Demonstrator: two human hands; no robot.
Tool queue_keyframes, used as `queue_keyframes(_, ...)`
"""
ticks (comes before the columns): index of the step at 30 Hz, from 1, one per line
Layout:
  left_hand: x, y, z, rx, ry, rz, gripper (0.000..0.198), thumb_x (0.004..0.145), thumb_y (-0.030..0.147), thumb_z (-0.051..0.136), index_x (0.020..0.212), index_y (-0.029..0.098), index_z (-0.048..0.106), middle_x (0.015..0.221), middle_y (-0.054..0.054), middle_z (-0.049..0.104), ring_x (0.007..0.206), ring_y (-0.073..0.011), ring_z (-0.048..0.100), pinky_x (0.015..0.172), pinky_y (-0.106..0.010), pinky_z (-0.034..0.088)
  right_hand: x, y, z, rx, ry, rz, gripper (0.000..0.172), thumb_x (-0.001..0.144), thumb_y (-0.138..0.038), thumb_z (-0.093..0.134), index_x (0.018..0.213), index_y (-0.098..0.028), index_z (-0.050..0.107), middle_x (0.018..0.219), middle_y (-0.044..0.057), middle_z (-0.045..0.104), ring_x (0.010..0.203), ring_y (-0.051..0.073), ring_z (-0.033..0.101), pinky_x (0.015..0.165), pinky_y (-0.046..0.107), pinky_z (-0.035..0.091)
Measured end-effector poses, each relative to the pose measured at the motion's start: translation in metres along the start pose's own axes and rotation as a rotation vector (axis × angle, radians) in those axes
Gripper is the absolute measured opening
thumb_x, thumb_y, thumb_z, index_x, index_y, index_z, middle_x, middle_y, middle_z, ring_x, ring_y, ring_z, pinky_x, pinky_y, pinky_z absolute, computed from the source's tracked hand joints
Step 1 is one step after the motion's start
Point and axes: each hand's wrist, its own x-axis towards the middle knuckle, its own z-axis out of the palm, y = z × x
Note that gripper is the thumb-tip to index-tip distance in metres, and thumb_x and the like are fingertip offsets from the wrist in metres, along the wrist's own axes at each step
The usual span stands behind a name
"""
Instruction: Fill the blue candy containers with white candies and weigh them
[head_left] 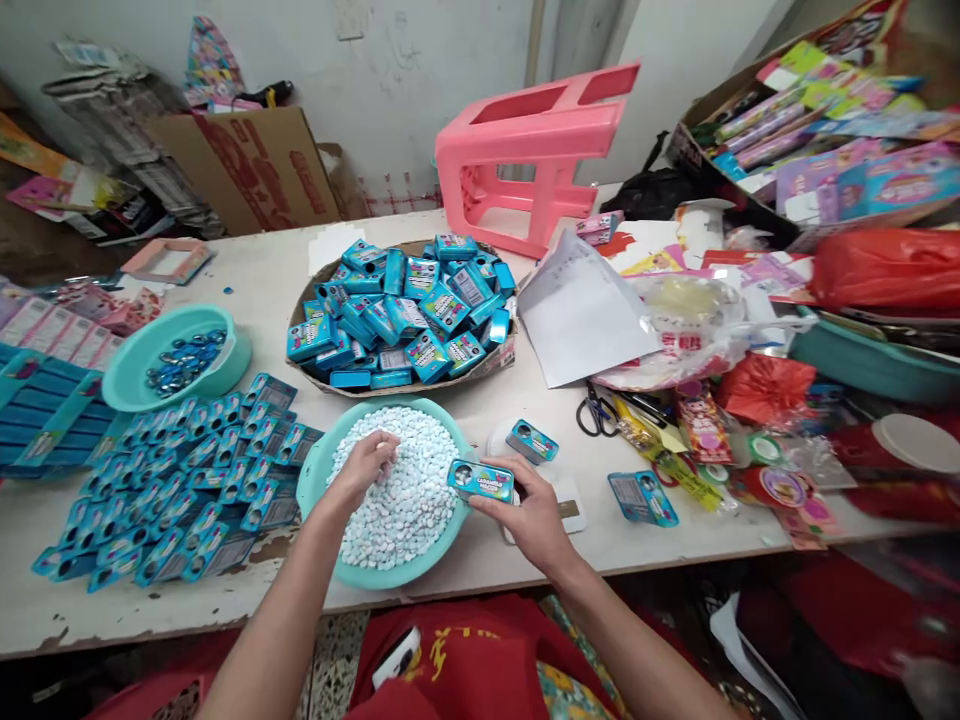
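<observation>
My right hand (536,515) grips a small blue candy box (482,482) by its right end, over the right rim of a turquoise bowl (309,482). Small white candies (401,525) fill much of the bowl. Over them hovers my left hand (366,465), fingers curled and tips pressed together; whatever they may hold is hidden. Just beyond my right hand, another blue box (532,440) lies on a pale round surface. A white device with a small display (574,508) is partly covered by my right hand.
Many blue boxes stand in rows (202,470) at left, near a basin of shiny blue pieces (244,350). More boxes fill a cardboard tray (405,388) behind the bowl. At right are scissors (598,410), a flattened blue box (643,498) and clutter. A pink stool (525,130) lies behind.
</observation>
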Motion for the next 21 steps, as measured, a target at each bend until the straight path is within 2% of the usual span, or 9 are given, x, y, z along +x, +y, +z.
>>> queue_keyframes(3,0.004,0.004,0.008,0.061,-0.044,-0.068,0.032,0.061,0.041,0.073,0.065,0.014,0.056,0.052,0.0,0.051,0.039,-0.0082,0.042,0.035,-0.016,0.025,-0.022,0.005,-0.024,-0.031,0.04,0.052,0.039,0.067,-0.034,0.079,0.103,-0.024,0.066,0.099,0.004,0.06,0.093,0.021,0.06,0.082,0.034,0.05)
queue_keyframes(6,0.008,0.017,0.037,0.063,-0.182,-0.041,0.026,0.062,0.036,0.072,0.07,0.014,0.061,0.055,-0.002,0.054,0.045,-0.0105,0.047,0.041,-0.018,0.032,-0.042,0.013,-0.045,-0.042,0.11,0.122,0.037,0.069,-0.033,0.078,0.102,-0.024,0.066,0.101,0.005,0.06,0.096,0.022,0.06,0.085,0.035,0.049)
queue_keyframes(10,0.021,0.043,0.11,0.344,-0.38,0.222,0.01,0.066,0.022,0.064,0.074,0.016,0.067,0.054,-0.002,0.056,0.048,-0.014,0.05,0.046,-0.023,0.036,-0.062,0.023,-0.066,-0.056,0.224,0.169,0.036,0.07,-0.033,0.076,0.103,-0.023,0.065,0.102,0.006,0.059,0.097,0.023,0.059,0.085,0.035,0.049)
queue_keyframes(13,0.033,0.056,0.165,0.693,-0.398,0.52,0.015,0.068,0.01,0.056,0.072,0.018,0.068,0.065,-0.004,0.061,0.058,-0.0161,0.054,0.056,-0.025,0.039,-0.074,0.029,-0.078,-0.07,0.293,0.192,0.035,0.07,-0.034,0.076,0.102,-0.022,0.066,0.101,0.006,0.06,0.097,0.023,0.058,0.085,0.035,0.048)
queue_keyframes(15,0.039,0.059,0.19,0.935,-0.421,0.648,0.019,0.07,0.008,0.053,0.075,0.019,0.068,0.077,-0.005,0.063,0.07,-0.0174,0.057,0.064,-0.026,0.041,-0.081,0.033,-0.085,-0.07,0.321,0.215,0.035,0.07,-0.034,0.075,0.102,-0.021,0.066,0.101,0.006,0.06,0.097,0.023,0.058,0.086,0.035,0.048)
queue_keyframes(18,0.042,0.057,0.207,1.218,-0.489,0.699,0.023,0.075,0.009,0.049,0.084,0.019,0.067,0.088,-0.006,0.06,0.08,-0.0184,0.057,0.069,-0.027,0.04,-0.091,0.037,-0.095,-0.072,0.373,0.244,0.036,0.07,-0.034,0.075,0.102,-0.021,0.066,0.101,0.006,0.06,0.094,0.022,0.059,0.084,0.034,0.048)
queue_keyframes(21,0.041,0.053,0.21,1.327,-0.505,0.738,0.027,0.077,0.01,0.046,0.094,0.02,0.065,0.093,-0.006,0.058,0.079,-0.0182,0.056,0.064,-0.027,0.038,-0.096,0.039,-0.103,-0.082,0.442,0.239,0.035,0.069,-0.035,0.076,0.1,-0.02,0.067,0.098,0.005,0.061,0.092,0.022,0.06,0.082,0.033,0.049)
